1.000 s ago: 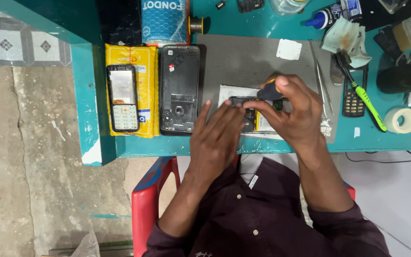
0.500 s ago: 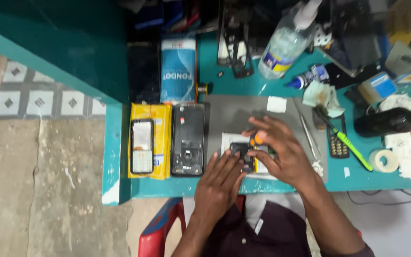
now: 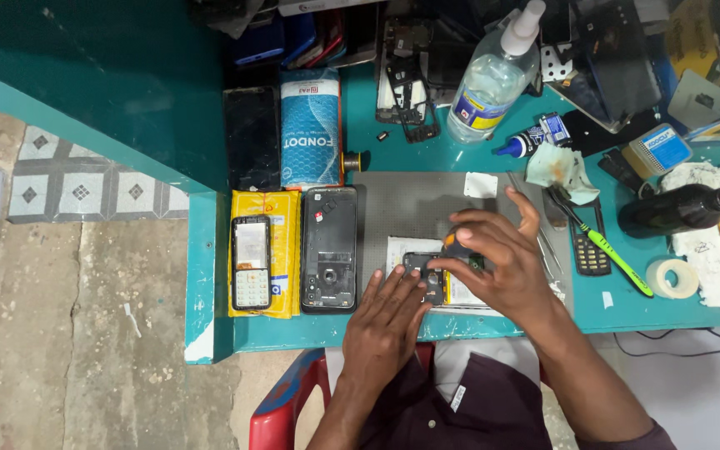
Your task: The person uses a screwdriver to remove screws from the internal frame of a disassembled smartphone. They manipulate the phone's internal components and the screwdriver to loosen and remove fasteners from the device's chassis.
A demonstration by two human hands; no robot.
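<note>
A small dark phone part [image 3: 427, 273] lies on white paper on the grey work mat [image 3: 414, 208] near the bench's front edge. My left hand [image 3: 389, 321] rests flat beside it, fingertips pressing its left edge. Curled over the part from the right is my right hand [image 3: 502, 267], thumb and forefinger pinching a small dark tool or piece against it; what exactly it grips is hidden. Left of the mat lies an opened black phone [image 3: 329, 248], back cover off.
A keypad phone [image 3: 251, 262] lies on a yellow packet at the bench's left end. A clear spray bottle [image 3: 493, 79], tweezers, a green-handled tool [image 3: 614, 254], a tape roll [image 3: 668, 277], a dark bottle [image 3: 681, 208] and phone frames crowd the back and right. A red stool [image 3: 285, 404] stands below.
The camera has tilted up and back, showing more of the bench's rear. Both hands stay on the small part; the right hand has shifted a little over it.
</note>
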